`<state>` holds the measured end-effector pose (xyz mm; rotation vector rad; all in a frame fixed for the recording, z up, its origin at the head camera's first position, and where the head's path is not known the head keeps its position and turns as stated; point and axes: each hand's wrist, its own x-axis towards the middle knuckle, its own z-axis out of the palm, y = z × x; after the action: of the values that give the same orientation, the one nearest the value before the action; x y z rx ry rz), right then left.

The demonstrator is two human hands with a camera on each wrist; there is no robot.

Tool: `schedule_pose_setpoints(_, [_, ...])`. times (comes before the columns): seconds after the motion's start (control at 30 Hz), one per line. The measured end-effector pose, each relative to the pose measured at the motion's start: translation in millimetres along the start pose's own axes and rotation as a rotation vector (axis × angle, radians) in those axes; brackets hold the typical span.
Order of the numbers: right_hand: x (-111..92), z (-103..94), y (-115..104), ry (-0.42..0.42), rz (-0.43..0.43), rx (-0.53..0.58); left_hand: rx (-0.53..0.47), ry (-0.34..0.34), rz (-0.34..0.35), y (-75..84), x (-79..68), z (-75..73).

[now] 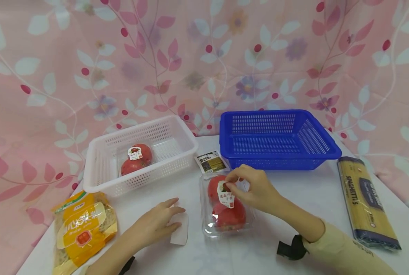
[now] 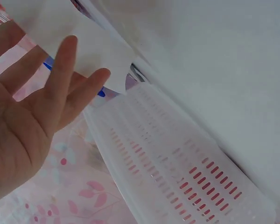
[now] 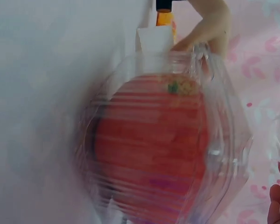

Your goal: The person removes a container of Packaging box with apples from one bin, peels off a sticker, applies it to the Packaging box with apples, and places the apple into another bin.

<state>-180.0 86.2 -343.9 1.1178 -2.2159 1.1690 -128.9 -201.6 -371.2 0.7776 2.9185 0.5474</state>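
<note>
A clear plastic box (image 1: 208,226) with two red round fruits (image 1: 229,214) inside rests on the white table. My right hand (image 1: 254,189) is over it, thumb and forefinger pinching the top of a white printed label (image 1: 226,198) that lies against the lid. To the left of the box, my left hand (image 1: 154,224) holds a small piece of white paper (image 1: 181,233) between its fingers. In the left wrist view the paper (image 2: 70,35) covers some of that hand's fingertips. The right wrist view is blurred, with the box filling its middle.
Behind stand a white basket (image 1: 101,183), holding another labelled box of red fruits (image 1: 135,158), and a blue basket (image 1: 273,162). A flat dark-and-gold packet (image 1: 211,162) lies between them. A yellow bag (image 1: 82,229) is at left, a spaghetti pack (image 1: 366,202) at right.
</note>
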Motion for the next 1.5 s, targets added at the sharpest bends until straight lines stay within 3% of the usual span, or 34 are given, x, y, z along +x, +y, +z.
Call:
schedule_pose_setpoints(0.23, [-1,-1.2,15,-0.002,0.028,-0.046,0.101,-0.043,-0.103,-7.6,-9.7,4.2])
schedule_pose_setpoints(0.33, [-1,-1.2,20,0.005,0.03,-0.056,0.145,0.017,-0.072,-6.2,-7.4,6.0])
schedule_pose_setpoints(0.43, [-1,-1.6,21,0.001,0.052,-0.056,0.205,0.138,0.036,-1.7,-3.5,5.6])
schedule_pose_setpoints(0.67, [3,-1.0,20,-0.02,0.092,-0.057,0.25,0.487,0.441,22.8,9.0,-9.7])
schedule_pose_setpoints(0.8, [4,0.1,21,-0.03,0.101,-0.044,0.301,0.566,0.553,39.2,18.3,-19.8])
schedule_pose_setpoints(0.97, [4,1.9,21,-0.058,0.096,-0.023,0.388,0.495,0.57,48.9,34.5,-16.3])
schedule_pose_setpoints(1.17, [4,6.4,26,-0.077,0.015,-0.03,0.408,0.398,0.576,45.1,53.4,-1.4])
schedule_pose_setpoints(1.5, [4,9.4,34,-0.109,-0.074,-0.015,0.383,0.321,0.561,44.0,60.9,11.8])
